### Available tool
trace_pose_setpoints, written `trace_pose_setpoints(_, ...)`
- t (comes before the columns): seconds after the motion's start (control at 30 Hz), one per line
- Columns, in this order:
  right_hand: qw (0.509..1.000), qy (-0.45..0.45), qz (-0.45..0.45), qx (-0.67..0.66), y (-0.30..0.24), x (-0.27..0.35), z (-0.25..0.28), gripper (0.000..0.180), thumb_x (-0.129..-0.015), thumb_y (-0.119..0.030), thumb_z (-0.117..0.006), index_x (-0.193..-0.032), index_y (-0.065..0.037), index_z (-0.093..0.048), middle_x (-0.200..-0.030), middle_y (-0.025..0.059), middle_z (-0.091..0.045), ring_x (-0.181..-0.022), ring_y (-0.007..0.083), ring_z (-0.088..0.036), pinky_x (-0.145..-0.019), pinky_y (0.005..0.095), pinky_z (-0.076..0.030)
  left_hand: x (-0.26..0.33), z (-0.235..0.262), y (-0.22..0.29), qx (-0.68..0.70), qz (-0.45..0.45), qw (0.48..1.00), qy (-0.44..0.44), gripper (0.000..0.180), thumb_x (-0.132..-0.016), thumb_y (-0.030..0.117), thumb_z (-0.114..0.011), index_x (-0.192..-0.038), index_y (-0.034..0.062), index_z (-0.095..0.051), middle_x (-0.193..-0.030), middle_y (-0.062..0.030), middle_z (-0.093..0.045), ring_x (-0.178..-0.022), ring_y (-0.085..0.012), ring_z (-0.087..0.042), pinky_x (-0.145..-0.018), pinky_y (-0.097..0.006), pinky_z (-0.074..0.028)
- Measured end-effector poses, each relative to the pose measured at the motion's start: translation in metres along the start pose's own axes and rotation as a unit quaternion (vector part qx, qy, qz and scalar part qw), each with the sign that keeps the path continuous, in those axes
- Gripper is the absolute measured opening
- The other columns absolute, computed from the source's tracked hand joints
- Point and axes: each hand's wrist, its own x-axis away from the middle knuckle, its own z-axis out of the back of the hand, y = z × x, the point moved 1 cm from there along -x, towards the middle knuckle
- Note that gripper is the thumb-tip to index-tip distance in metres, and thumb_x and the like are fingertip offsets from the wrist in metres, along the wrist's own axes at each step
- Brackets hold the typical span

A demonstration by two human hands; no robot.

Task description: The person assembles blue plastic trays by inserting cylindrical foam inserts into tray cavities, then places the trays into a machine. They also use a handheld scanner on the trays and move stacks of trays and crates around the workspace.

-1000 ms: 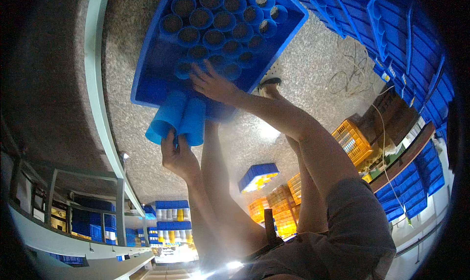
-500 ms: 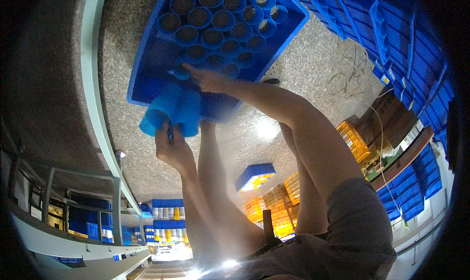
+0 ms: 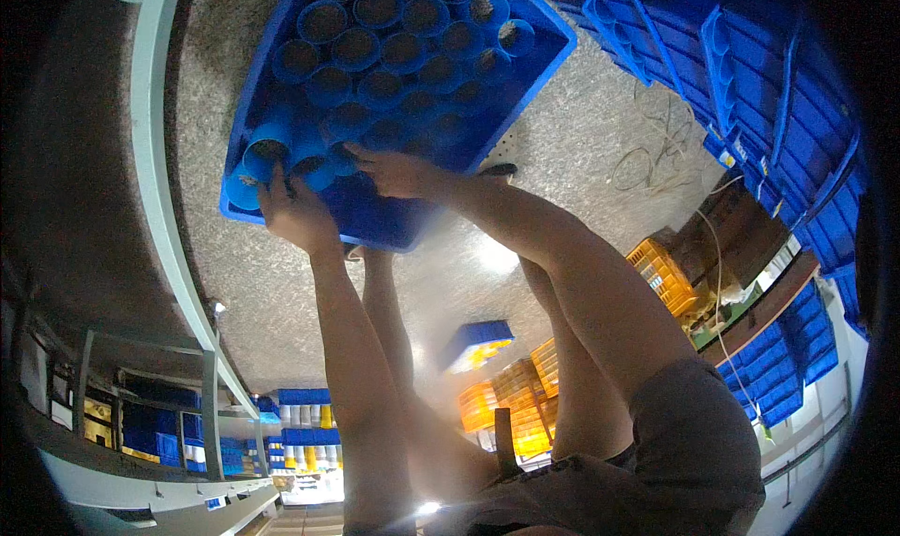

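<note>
A deep blue tray (image 3: pixel 410 241) holds several blue cylindrical cups (image 3: pixel 354 49), packed upright and filled with dark granular material. At the tray's near left corner, my left hand (image 3: pixel 298 215) is closed on a small group of blue cups (image 3: pixel 309 142), fingertips at their near rims. These cups lean toward me, with dark contents showing in their mouths. Beside them, my right hand (image 3: pixel 394 172) has its fingertips at the rim of another blue cup (image 3: pixel 343 158); its lower fingers are partly curled and in shadow. Cups near the right hand are dark and blurred.
A pale metal rail (image 3: pixel 150 142) curves along the left. Large blue plastic panels or bins (image 3: pixel 750 86) stand at the right, near a loose cable (image 3: pixel 647 166) on the speckled floor. Orange crates (image 3: pixel 661 274) and a small blue box (image 3: pixel 480 335) are nearer to me.
My left hand has moved up and left, bringing its cups from over the tray's near edge into its near left corner. My right hand remains at a cup's rim. The view has shifted slightly.
</note>
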Motion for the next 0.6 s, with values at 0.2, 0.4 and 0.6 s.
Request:
trace_pose_setpoints(0.2, 0.999, -0.027, 0.018, 0.027, 0.003, -0.001, 0.001, 0.011, -0.077, -0.028, -0.070, -0.084, -0.032, -0.078, -0.117, -0.0073, -0.071, -0.136, 0.0243, -0.044, -0.125, 0.0586, -0.008, -0.003, -0.024, -0.001, 0.017, -0.014, 1.000, -0.008, 0.029, -0.084, 0.006, -0.067, -0.113, 0.0028, -0.072, -0.112, -0.0265, -0.065, -0.094, -0.0397, -0.068, -0.074, -0.045, -0.058)
trace_pose_setpoints(0.4, 1.000, -0.025, 0.007, -0.003, 0.000, -0.003, -0.002, 0.011, -0.082, -0.032, -0.068, -0.087, -0.032, -0.078, -0.120, -0.0080, -0.070, -0.136, 0.0244, -0.045, -0.125, 0.0577, -0.006, -0.034, -0.067, 0.004, 0.056, 0.018, 0.993, -0.100, 0.031, -0.083, 0.005, -0.066, -0.114, 0.0048, -0.072, -0.109, -0.0267, -0.067, -0.096, -0.0377, -0.069, -0.075, -0.044, -0.058)
trace_pose_setpoints(0.6, 0.998, -0.044, 0.022, 0.039, -0.001, -0.013, 0.006, 0.014, -0.083, -0.035, -0.069, -0.093, -0.031, -0.078, -0.123, -0.0075, -0.069, -0.138, 0.0238, -0.044, -0.125, 0.0569, -0.005, -0.044, -0.082, -0.003, 0.052, -0.008, 0.992, -0.111, 0.037, -0.080, 0.005, -0.070, -0.118, 0.0033, -0.070, -0.109, -0.0247, -0.069, -0.098, -0.0389, -0.068, -0.080, -0.045, -0.056)
